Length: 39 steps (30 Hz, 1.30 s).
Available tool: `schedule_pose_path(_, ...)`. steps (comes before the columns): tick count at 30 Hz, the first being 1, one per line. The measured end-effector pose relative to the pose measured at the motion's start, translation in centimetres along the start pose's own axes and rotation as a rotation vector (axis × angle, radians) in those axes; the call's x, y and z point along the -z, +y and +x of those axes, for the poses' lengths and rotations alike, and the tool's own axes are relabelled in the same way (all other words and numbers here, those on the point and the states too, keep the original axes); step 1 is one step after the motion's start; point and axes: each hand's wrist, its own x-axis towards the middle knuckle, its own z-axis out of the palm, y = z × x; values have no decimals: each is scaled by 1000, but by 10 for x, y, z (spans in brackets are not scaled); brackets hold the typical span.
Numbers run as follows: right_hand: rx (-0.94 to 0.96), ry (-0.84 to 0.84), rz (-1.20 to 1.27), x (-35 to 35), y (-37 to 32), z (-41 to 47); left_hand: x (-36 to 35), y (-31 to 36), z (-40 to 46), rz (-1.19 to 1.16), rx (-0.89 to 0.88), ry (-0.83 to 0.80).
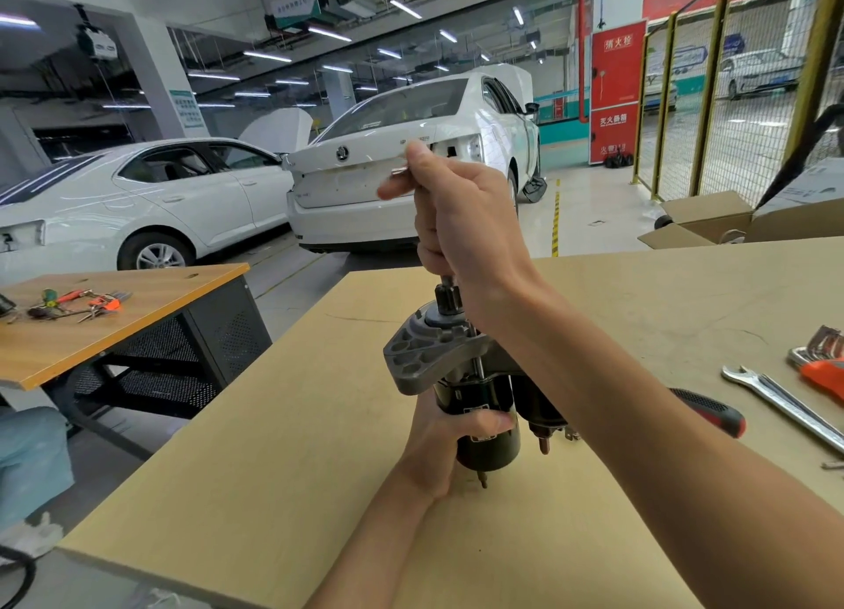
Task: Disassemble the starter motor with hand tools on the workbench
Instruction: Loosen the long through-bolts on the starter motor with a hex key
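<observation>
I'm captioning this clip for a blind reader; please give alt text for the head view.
A left hand grips an upright starter motor on a wooden workbench while the right hand grips a long through bolt at its top. A wrench lies on the right; white cars stand behind.

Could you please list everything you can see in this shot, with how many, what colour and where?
starter motor: one, black body with grey housing, upright on the workbench
long bolt: one, metal, running up beside the motor into the right hand
workbench: one, tan top, foreground
spanner: one, silver, bench right
pliers: one, orange handles, right edge
tool handle: one, black and red, behind the right forearm
side table: one, wood top, left, small tools on it
cars: two, white, behind
cardboard box: one, brown, right
fire cabinet: one, red, back wall
left hand: grips the motor body
right hand: grips the bolt's top
</observation>
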Motion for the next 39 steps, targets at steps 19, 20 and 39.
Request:
schedule_pose_path(19, -110, -111, 34, 7, -7, 7, -3, 6, -3, -15, -5, 12)
schedule_pose_path(20, -94, -101, 37, 6, -7, 7, -2, 6, -3, -12, -4, 9)
schedule_pose_path(39, -312, -84, 347, 17, -13, 11, -2, 8, -5, -7, -18, 18)
